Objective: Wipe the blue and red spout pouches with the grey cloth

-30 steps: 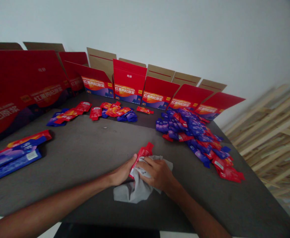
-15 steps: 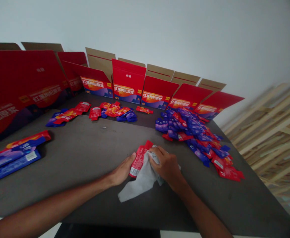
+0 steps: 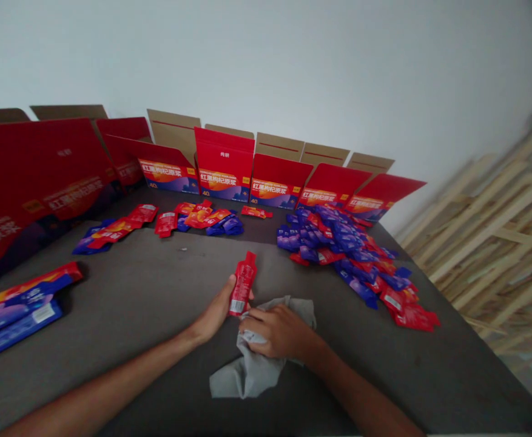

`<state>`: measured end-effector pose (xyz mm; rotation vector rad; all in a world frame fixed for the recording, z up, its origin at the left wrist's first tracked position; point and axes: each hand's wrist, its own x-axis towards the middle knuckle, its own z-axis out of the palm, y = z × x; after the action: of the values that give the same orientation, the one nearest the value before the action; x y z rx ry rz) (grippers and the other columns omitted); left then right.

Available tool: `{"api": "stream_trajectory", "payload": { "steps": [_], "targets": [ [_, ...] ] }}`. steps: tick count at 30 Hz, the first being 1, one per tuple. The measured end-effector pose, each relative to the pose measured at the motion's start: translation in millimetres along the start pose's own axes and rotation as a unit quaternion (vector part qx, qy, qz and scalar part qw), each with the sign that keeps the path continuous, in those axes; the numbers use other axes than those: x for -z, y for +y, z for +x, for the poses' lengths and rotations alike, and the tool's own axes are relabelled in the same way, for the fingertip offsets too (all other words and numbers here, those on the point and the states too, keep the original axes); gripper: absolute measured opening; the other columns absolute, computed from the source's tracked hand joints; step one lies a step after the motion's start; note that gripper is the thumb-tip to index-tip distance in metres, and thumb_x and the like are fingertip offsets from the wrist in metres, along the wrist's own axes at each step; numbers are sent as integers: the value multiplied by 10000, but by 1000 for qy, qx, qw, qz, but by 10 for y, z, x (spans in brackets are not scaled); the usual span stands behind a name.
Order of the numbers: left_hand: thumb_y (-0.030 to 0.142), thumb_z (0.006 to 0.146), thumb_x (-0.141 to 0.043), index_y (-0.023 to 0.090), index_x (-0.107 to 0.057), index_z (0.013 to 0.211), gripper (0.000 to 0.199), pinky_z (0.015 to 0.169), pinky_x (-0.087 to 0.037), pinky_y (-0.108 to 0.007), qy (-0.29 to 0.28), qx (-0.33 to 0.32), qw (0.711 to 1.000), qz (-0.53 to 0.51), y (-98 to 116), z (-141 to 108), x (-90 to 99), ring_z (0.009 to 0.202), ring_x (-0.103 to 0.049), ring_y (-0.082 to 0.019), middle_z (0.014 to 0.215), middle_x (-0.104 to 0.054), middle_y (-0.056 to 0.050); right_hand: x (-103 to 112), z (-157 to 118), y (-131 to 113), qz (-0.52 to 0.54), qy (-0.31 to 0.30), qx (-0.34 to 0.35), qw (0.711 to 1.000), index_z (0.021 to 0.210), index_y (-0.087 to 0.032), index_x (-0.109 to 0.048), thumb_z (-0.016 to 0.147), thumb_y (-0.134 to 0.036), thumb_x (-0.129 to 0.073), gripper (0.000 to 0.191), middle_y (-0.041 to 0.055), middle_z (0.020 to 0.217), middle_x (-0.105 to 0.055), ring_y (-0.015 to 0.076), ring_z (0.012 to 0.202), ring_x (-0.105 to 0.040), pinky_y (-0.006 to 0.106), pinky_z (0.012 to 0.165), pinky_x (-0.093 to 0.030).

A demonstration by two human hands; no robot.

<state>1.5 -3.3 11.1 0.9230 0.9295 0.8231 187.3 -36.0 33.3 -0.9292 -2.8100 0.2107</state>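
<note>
A red pouch [image 3: 243,284] with a narrow spout end stands tilted upward in my left hand [image 3: 218,312], its printed back and barcode facing me. The left thumb lies along its edge; the other fingers are mostly hidden behind it. My right hand [image 3: 280,332] is closed around a crumpled grey cloth [image 3: 256,373], close below the pouch's bottom end. Part of the cloth hangs down toward the table's near side, and another part spreads out behind the knuckles.
A heap of blue and red pouches [image 3: 338,237] lies at the right. Smaller groups of pouches [image 3: 206,217] lie in front of a row of open red boxes [image 3: 224,173]. Large blue and red packs [image 3: 24,303] lie at the left on the dark table [image 3: 147,285]. Wooden slats [image 3: 488,243] stand beyond its right edge.
My right hand and the cloth have moved down and left, off the pouch's face. The pouch is now more upright and fully uncovered. The view has tilted up slightly.
</note>
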Motion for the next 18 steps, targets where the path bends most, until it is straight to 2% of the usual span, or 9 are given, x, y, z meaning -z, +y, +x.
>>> {"api": "stream_trajectory", "payload": {
  "steps": [4,6,9,13,18],
  "targets": [
    [634,866,-516,154,-625,899,494,542,-474,-213,7,71,996,-60,251,103,-57,570,-573,-113,676,-612,-1,-34,27,-3,6,-19,-16,1000,1160,-261,-590,907,-398,-623,289,1,1111,-663,182,839,-644,269,683,-400],
    [507,883,-585,166,-618,946,349,493,-477,-189,-6,69,994,-89,416,208,-122,529,-551,-90,662,-580,27,-35,31,-4,11,-25,-17,999,1173,-267,-588,905,-408,-626,305,-2,1105,-663,180,834,-643,269,687,-401],
    [352,924,-564,150,-612,910,208,477,-513,-181,-21,61,995,-81,683,495,-269,495,-549,-80,640,-581,19,-32,33,-11,18,-27,-17,999,1192,-279,-583,906,-413,-627,319,-9,1099,-665,177,831,-641,267,692,-405],
    [202,946,-482,145,-601,840,169,453,-510,-162,-32,31,997,-65,967,1055,-608,488,-564,-75,653,-631,-8,-35,36,-11,22,-19,-18,999,1194,-283,-578,917,-425,-612,313,-12,1112,-662,173,843,-638,270,712,-413],
    [47,879,-517,124,-605,879,117,614,-599,-264,-52,6,998,-32,1085,1666,-1192,606,-635,-109,693,-661,-18,-54,36,-1,5,-16,-7,1000,1199,-281,-563,924,-450,-594,324,-12,1099,-664,172,841,-637,271,707,-416]
  ]
}}
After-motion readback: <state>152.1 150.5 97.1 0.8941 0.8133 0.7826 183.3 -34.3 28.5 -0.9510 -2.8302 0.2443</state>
